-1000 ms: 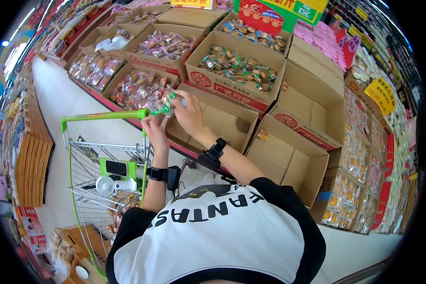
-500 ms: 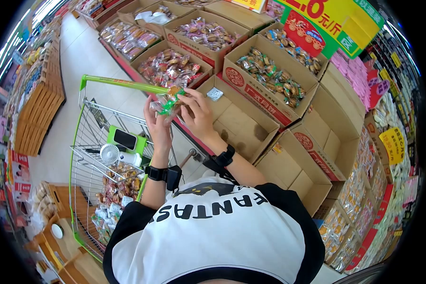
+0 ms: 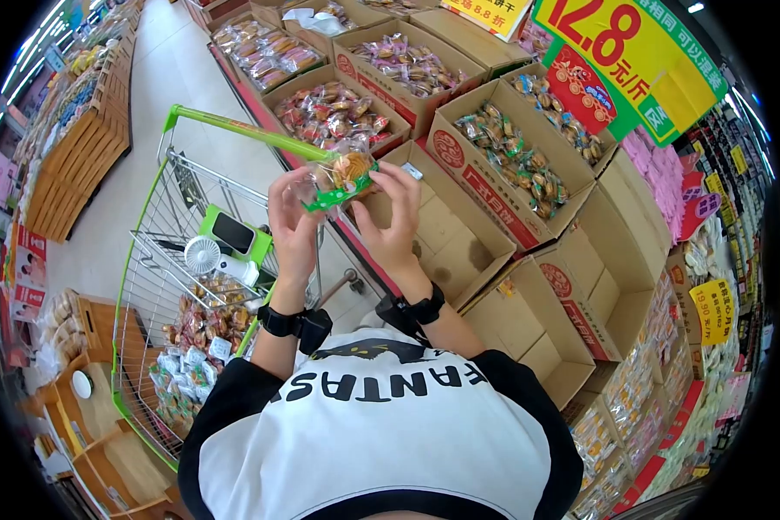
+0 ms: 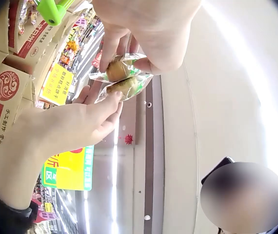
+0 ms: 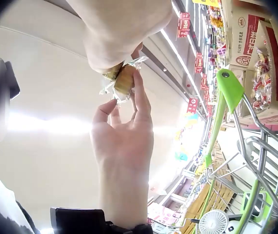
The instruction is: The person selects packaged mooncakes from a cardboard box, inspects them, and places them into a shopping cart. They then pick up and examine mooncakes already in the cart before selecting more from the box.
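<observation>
Two round pastries in clear wrappers with green print (image 3: 352, 172) are held up between both hands, above the cart handle. The left hand (image 3: 293, 217) pinches the wrapper from the left side. From the right, the right hand (image 3: 392, 212) grips the other side with thumb and fingers. In the left wrist view the wrapped pastries (image 4: 123, 78) lie side by side, with fingers of both hands on them. The right wrist view shows one golden pastry (image 5: 124, 80) between the hands, its wrapper edges sticking out.
A green-handled cart (image 3: 234, 130) at left holds bagged goods (image 3: 186, 373), a phone (image 3: 233, 232) and a small white fan (image 3: 203, 255). Cardboard boxes of wrapped pastries (image 3: 329, 113) stand ahead and right, beside a box with its bottom showing (image 3: 446, 230). Price signs (image 3: 624, 61) hang above.
Both hands have moved from over the boxes toward the body with the wrapped pastries. The pastries are turned so a round face shows. The view has shifted, showing more of the cart's contents.
</observation>
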`<action>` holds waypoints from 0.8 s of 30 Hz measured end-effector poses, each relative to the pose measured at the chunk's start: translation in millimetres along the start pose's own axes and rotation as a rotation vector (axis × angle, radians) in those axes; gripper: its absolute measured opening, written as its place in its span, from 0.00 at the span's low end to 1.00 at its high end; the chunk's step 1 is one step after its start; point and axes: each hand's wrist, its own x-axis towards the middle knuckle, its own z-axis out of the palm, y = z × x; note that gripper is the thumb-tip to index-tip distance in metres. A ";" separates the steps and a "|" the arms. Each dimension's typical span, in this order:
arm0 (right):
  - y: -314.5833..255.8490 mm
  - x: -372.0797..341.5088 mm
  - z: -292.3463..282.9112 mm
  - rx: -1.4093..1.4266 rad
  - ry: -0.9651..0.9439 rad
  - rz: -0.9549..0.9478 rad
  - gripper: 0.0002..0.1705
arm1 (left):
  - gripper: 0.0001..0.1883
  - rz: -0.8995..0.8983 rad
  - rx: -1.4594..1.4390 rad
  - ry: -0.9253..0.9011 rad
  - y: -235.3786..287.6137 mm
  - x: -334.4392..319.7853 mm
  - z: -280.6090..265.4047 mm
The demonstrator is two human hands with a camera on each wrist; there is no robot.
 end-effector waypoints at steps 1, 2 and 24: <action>-1.7 -1.1 0.1 0.049 0.018 0.029 0.24 | 0.23 0.021 0.008 -0.018 1.6 -0.8 -0.1; -3.1 -1.6 -1.0 0.055 0.011 0.027 0.24 | 0.23 0.025 0.010 -0.010 2.3 -0.8 -0.4; -15.6 -25.5 2.9 0.252 0.071 -0.187 0.27 | 0.30 0.412 0.396 -0.122 40.9 -34.4 10.4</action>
